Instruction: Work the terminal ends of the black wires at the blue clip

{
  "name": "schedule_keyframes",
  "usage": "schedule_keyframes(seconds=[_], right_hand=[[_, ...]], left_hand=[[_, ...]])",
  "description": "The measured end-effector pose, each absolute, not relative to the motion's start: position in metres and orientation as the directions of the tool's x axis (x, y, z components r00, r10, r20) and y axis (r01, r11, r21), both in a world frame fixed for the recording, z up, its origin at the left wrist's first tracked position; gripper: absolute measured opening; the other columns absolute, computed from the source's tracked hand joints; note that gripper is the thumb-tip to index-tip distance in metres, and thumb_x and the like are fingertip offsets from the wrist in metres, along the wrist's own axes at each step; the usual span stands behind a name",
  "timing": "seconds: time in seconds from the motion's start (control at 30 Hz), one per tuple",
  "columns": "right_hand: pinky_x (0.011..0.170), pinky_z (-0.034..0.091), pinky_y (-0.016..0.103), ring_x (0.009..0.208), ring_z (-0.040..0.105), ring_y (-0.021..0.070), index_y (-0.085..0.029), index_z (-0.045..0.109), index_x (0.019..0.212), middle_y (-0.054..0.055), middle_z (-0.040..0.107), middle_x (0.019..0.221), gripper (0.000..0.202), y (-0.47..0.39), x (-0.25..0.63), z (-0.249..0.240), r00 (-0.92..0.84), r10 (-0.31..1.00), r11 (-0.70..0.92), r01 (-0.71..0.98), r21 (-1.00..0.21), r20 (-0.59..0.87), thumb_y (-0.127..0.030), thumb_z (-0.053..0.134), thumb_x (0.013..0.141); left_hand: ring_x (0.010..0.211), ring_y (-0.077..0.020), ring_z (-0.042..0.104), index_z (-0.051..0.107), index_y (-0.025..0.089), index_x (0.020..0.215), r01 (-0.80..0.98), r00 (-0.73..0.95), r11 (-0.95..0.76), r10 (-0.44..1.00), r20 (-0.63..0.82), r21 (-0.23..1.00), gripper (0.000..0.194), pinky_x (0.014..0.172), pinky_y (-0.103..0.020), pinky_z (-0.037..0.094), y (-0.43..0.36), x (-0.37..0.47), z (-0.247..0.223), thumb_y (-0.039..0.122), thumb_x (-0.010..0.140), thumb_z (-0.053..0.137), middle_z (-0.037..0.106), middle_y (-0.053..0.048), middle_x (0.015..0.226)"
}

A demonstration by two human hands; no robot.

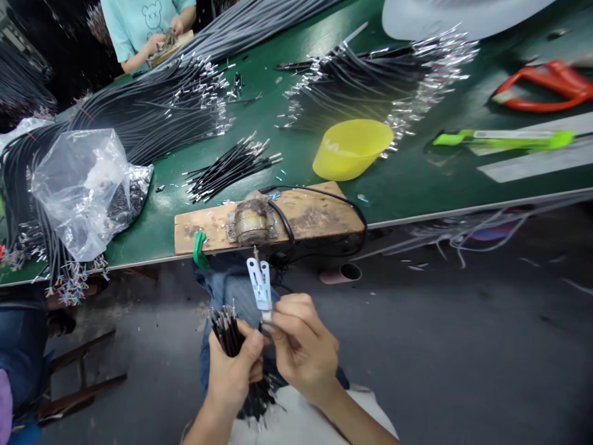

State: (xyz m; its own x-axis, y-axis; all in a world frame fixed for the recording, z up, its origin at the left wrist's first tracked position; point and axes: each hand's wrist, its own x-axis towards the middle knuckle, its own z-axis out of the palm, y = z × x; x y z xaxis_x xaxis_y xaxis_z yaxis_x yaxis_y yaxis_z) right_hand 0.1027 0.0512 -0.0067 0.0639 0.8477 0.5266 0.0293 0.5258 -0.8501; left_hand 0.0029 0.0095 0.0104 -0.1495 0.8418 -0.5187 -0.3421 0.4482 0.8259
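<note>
My left hand (pixel 235 371) is wrapped round a bundle of short black cables (pixel 227 330) with bare silvery ends, held above my lap. My right hand (pixel 303 343) is closed in a pinch just to its right. At its fingertips a small whitish, silvery cable end (pixel 267 316) meets the lower end of a light blue clothespin (pixel 260 284). The clothespin hangs from a thin metal tip that sticks out of a worn, tape-wrapped device (pixel 252 221). That device is fixed on a wooden board (pixel 315 213) at the table edge. The rest of the pinched cable is mostly hidden by my fingers.
On the green table (pixel 287 151) lie a pile of short black cables (pixel 231 168), a yellow tape ring (pixel 352 148), a green cutter (pixel 504 138), orange-handled scissors (pixel 546 86) and a plastic bag (pixel 88 185). Long cable bundles (pixel 157 117) stretch back. A co-worker (pixel 148 31) works opposite.
</note>
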Motion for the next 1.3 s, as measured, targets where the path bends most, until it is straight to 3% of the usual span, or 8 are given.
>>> schedule_keyframes(seconds=[0.07, 0.17, 0.27, 0.47, 0.8, 0.97, 1.13, 1.3], right_hand=[[0.061, 0.042, 0.028, 0.067, 0.049, 0.016, -0.02, 0.059, 0.076, 0.003, 0.053, 0.072, 0.012, 0.055, 0.107, -0.005, -0.026, 0.893, 0.448, -0.057, -0.892, 0.45, -0.015, 0.053, 0.083], [0.051, 0.038, 0.025, 0.056, 0.046, 0.0132, -0.019, 0.06, 0.073, 0.001, 0.051, 0.065, 0.026, 0.067, 0.118, -0.003, -0.42, 0.897, -0.007, -0.323, -0.946, 0.137, -0.042, 0.053, 0.085], [0.052, 0.038, 0.024, 0.055, 0.046, 0.0122, -0.017, 0.062, 0.073, 0.0, 0.051, 0.061, 0.037, 0.085, 0.127, 0.003, -0.589, 0.807, -0.265, -0.298, -0.917, -0.041, -0.054, 0.061, 0.074], [0.051, 0.031, 0.025, 0.054, 0.04, 0.0112, -0.016, 0.058, 0.052, -0.001, 0.047, 0.054, 0.048, 0.111, 0.123, 0.027, -0.208, 0.972, -0.137, -0.123, -0.983, -0.11, -0.062, 0.062, 0.066], [0.052, 0.041, 0.023, 0.051, 0.052, 0.0113, -0.015, 0.07, 0.065, 0.002, 0.063, 0.059, 0.035, 0.105, 0.094, 0.016, -0.407, 0.879, -0.469, -0.642, -0.606, -0.249, -0.05, 0.073, 0.063], [0.054, 0.044, 0.024, 0.055, 0.056, 0.0127, -0.015, 0.071, 0.074, 0.005, 0.069, 0.069, 0.036, 0.097, 0.093, -0.001, -0.467, 0.837, -0.547, -0.701, -0.459, -0.284, -0.051, 0.068, 0.07], [0.056, 0.046, 0.027, 0.058, 0.056, 0.0151, -0.017, 0.071, 0.079, 0.005, 0.064, 0.065, 0.048, 0.095, 0.105, -0.022, -0.432, 0.852, -0.521, -0.644, -0.56, -0.297, -0.062, 0.06, 0.069], [0.054, 0.042, 0.026, 0.059, 0.051, 0.0142, -0.019, 0.066, 0.07, 0.002, 0.058, 0.064, 0.025, 0.08, 0.123, -0.022, -0.068, 0.987, -0.16, -0.421, -0.893, -0.145, -0.044, 0.07, 0.07]], left_hand=[[0.036, -0.0033, 0.029, 0.058, 0.014, 0.06, -0.296, -0.15, 0.411, 0.871, -0.468, 0.862, 0.042, 0.035, -0.02, 0.021, 0.011, -0.001, 0.01, 0.054, 0.063, 0.071, 0.043, 0.004, 0.048], [0.054, -0.0118, 0.048, 0.068, 0.014, 0.058, -0.213, -0.177, 0.308, 0.921, -0.346, 0.927, 0.03, 0.052, -0.026, 0.04, 0.017, -0.007, 0.012, 0.043, 0.06, 0.076, 0.055, -0.003, 0.058], [0.06, -0.0159, 0.051, 0.071, 0.017, 0.059, -0.157, -0.205, 0.245, 0.94, -0.274, 0.957, 0.015, 0.062, -0.03, 0.043, 0.021, -0.009, 0.015, 0.031, 0.061, 0.077, 0.056, -0.003, 0.058], [0.059, -0.0191, 0.056, 0.071, 0.02, 0.06, -0.029, -0.223, 0.161, 0.961, -0.163, 0.987, 0.009, 0.057, -0.031, 0.046, 0.021, -0.013, 0.022, 0.027, 0.062, 0.076, 0.06, -0.005, 0.061], [0.053, -0.0147, 0.054, 0.071, 0.021, 0.06, -0.076, -0.213, 0.082, 0.972, -0.096, 0.994, 0.018, 0.053, -0.028, 0.045, 0.038, -0.012, 0.0, 0.038, 0.062, 0.075, 0.058, -0.002, 0.055], [0.048, -0.0134, 0.049, 0.072, 0.02, 0.057, -0.097, -0.173, 0.149, 0.971, -0.164, 0.984, 0.027, 0.047, -0.026, 0.041, 0.042, -0.016, -0.006, 0.047, 0.059, 0.074, 0.055, -0.001, 0.048], [0.046, -0.0169, 0.055, 0.071, 0.02, 0.049, -0.1, -0.046, 0.29, 0.954, -0.296, 0.952, 0.024, 0.047, -0.03, 0.046, 0.046, -0.029, -0.007, 0.042, 0.051, 0.082, 0.059, -0.005, 0.047], [0.055, -0.0184, 0.058, 0.075, 0.021, 0.065, -0.057, -0.179, 0.278, 0.942, -0.284, 0.959, 0.016, 0.053, -0.03, 0.049, 0.03, -0.02, 0.004, 0.036, 0.059, 0.078, 0.065, -0.006, 0.061]])
